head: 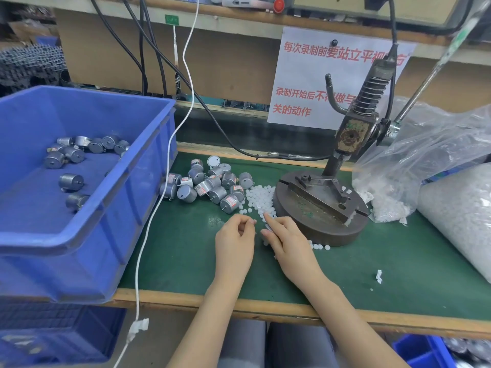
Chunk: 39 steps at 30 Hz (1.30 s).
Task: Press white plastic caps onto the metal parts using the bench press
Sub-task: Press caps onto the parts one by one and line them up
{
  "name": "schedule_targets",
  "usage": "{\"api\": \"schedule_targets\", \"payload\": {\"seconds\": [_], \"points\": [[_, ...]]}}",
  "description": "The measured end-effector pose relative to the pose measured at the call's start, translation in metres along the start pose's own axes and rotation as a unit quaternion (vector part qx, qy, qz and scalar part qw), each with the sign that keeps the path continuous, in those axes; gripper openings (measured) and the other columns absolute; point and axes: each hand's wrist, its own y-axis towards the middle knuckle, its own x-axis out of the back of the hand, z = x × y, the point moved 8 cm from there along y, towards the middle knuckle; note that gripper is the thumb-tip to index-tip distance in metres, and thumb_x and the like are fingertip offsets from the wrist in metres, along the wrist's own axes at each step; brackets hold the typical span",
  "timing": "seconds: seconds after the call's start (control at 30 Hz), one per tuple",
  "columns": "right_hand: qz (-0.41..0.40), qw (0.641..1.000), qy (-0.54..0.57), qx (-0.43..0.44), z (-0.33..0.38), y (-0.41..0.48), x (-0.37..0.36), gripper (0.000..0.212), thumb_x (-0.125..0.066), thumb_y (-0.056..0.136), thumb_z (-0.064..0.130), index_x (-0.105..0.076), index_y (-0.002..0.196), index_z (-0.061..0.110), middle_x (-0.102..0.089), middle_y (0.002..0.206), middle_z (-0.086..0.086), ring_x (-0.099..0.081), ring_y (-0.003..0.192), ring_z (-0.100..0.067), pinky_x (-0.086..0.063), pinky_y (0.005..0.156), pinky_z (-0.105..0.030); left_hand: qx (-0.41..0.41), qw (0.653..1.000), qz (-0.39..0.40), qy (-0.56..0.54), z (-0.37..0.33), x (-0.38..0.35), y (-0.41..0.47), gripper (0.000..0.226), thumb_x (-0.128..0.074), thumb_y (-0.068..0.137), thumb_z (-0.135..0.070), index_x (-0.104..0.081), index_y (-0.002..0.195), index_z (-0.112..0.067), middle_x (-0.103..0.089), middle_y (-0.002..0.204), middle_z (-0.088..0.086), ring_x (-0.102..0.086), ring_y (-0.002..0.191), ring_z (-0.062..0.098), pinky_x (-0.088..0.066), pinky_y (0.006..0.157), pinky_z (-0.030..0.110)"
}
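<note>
both hands rest low on the green mat [372, 261], just in front of the bench press [326, 229]. the left hand [233, 243] has its fingers curled in, with thumb and forefinger pinching one small white cap [254, 221] just above the mat. the right hand [288, 240] lies beside it, index finger stretched out onto the near edge of the loose white caps [259, 197]; its other fingers are folded over something small and greyish, and i cannot tell whether it grips that or what it is. the caps are heaped against the left side of the press's round base, with a few more strewn at its front. the metal parts [210, 183] lie in a pile just left of the caps, near the blue bin [87, 235], which has more of them inside. a clear plastic bag [425, 155] slumps to the right of the press.
</note>
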Motion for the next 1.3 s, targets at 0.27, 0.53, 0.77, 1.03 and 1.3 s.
{"api": "schedule_targets", "payload": {"seconds": [0.27, 0.53, 0.77, 1.03, 1.3], "points": [[0.007, 0.998, -0.061, 0.026, 0.006, -0.001, 0.000, 0.044, -0.050, 0.095, 0.025, -0.043, 0.138, 0.018, -0.048, 0.115, -0.009, -0.056, 0.092, -0.025, -0.044, 0.079, -0.036, -0.006, 1.000, 0.007, 0.011, -0.002, 0.000, -0.001, 0.016, -0.054, 0.088, -0.009, -0.060, 0.074, -0.015, -0.059, 0.066, -0.006, -0.056, 0.067, 0.014, -0.038, 0.058, 0.013], [-0.010, 0.998, -0.067, 0.018, 0.005, 0.001, 0.002, 0.042, -0.052, 0.094, 0.025, -0.048, 0.135, 0.015, -0.051, 0.110, -0.012, -0.057, 0.088, -0.029, -0.045, 0.074, -0.036, 0.002, 1.000, -0.002, -0.018, -0.003, 0.002, -0.001, 0.015, -0.054, 0.088, -0.010, -0.061, 0.075, -0.014, -0.063, 0.070, 0.001, -0.062, 0.075, 0.023, -0.043, 0.066, 0.026], [0.028, 0.993, -0.110, 0.030, 0.008, 0.000, -0.010, 0.045, -0.048, 0.096, 0.029, -0.042, 0.139, 0.018, -0.046, 0.115, -0.012, -0.056, 0.087, -0.030, -0.046, 0.073, -0.036, 0.019, 0.998, -0.006, -0.064, -0.003, 0.006, -0.001, 0.017, -0.053, 0.087, -0.004, -0.063, 0.077, -0.013, -0.060, 0.064, -0.002, -0.057, 0.061, 0.011, -0.049, 0.070, 0.031], [-0.023, 0.999, 0.039, -0.018, 0.001, -0.001, 0.007, 0.039, -0.049, 0.095, 0.025, -0.048, 0.134, 0.023, -0.046, 0.100, 0.002, -0.049, 0.090, -0.011, -0.036, 0.077, -0.018, 0.008, 0.994, 0.087, -0.059, -0.006, -0.009, -0.004, 0.037, -0.049, 0.082, 0.007, -0.062, 0.080, -0.027, -0.065, 0.079, -0.010, -0.059, 0.076, 0.009, -0.048, 0.075, 0.028], [-0.118, 0.954, 0.237, -0.138, -0.020, -0.006, 0.026, 0.012, -0.060, 0.088, 0.027, -0.070, 0.089, 0.033, -0.064, 0.088, 0.005, -0.059, 0.082, -0.013, -0.045, 0.075, -0.018, -0.096, 0.970, 0.218, -0.052, -0.022, -0.031, -0.018, 0.053, -0.066, 0.080, -0.001, -0.051, 0.108, -0.043, -0.061, 0.112, -0.016, -0.054, 0.104, -0.004, -0.046, 0.084, 0.017]]}}
